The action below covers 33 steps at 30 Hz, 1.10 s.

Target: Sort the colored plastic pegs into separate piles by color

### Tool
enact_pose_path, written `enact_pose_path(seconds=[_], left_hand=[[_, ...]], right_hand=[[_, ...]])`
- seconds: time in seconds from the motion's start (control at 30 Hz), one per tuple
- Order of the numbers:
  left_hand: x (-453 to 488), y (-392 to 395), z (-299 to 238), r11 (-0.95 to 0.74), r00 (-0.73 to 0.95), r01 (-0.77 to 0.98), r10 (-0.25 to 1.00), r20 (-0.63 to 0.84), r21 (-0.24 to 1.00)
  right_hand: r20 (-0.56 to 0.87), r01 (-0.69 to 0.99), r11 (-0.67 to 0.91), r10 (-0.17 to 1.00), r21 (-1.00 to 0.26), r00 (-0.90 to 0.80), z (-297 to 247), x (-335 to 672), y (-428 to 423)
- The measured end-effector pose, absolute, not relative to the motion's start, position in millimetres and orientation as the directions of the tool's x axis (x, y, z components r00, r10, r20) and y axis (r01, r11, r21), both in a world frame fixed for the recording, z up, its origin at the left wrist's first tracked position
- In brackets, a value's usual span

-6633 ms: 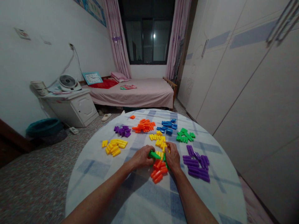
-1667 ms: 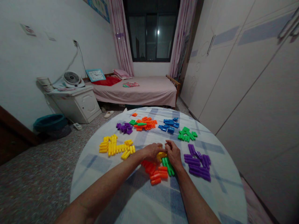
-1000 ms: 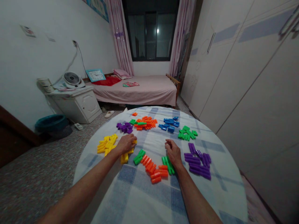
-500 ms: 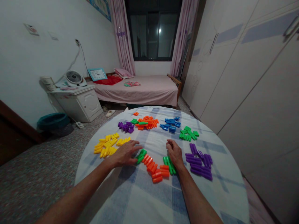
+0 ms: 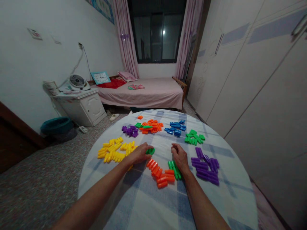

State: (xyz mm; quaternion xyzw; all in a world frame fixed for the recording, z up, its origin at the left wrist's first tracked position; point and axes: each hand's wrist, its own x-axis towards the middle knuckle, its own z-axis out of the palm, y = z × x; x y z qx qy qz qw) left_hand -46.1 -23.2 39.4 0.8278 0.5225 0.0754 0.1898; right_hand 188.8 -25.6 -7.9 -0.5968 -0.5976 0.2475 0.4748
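The left hand (image 5: pixel 141 154) clamps its fingers on a glossy green plastic block (image 5: pixel 151 151), seemingly for control; the right hand's (image 5: pixel 180 157) fingers curl loosely apart.

No lettering can be read anywhere. Markings ring the dial of the blue-framed clock (image 5: pixel 100 78), too small to make out.
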Motion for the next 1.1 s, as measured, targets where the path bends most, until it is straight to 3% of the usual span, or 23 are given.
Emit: enact_pose_path(seconds=[0.27, 0.53, 0.7, 0.93, 1.0, 1.1], left_hand=[[21, -11, 36, -0.447, 0.524, 0.656, 0.850, 0.060, 0.608], [24, -76, 39, -0.578, 0.622, 0.685, 0.781, 0.056, 0.444], [24, -96, 16, -0.538, 0.490, 0.739, 0.842, 0.225, 0.406], [17, -99, 3, -0.543, 0.340, 0.712, 0.822, 0.458, 0.446], [17, -99, 2, -0.529, 0.298, 0.718, 0.821, 0.487, 0.452], [17, -96, 2, -0.434, 0.182, 0.780, 0.847, 0.500, 0.451]], right_hand=[[0.295, 0.449, 0.188, 0.938, -0.873, 0.181, -10, 190, -25], [0.351, 0.409, 0.240, 0.909, -0.880, 0.224, -14, 189, -22], [0.365, 0.429, 0.249, 0.907, -0.868, 0.211, -15, 189, -23], [0.357, 0.470, 0.234, 0.914, -0.851, 0.193, -11, 190, -26], [0.397, 0.528, 0.272, 0.907, -0.804, 0.138, -7, 188, -29], [0.492, 0.670, 0.403, 0.868, -0.623, -0.064, -1, 182, -38]])
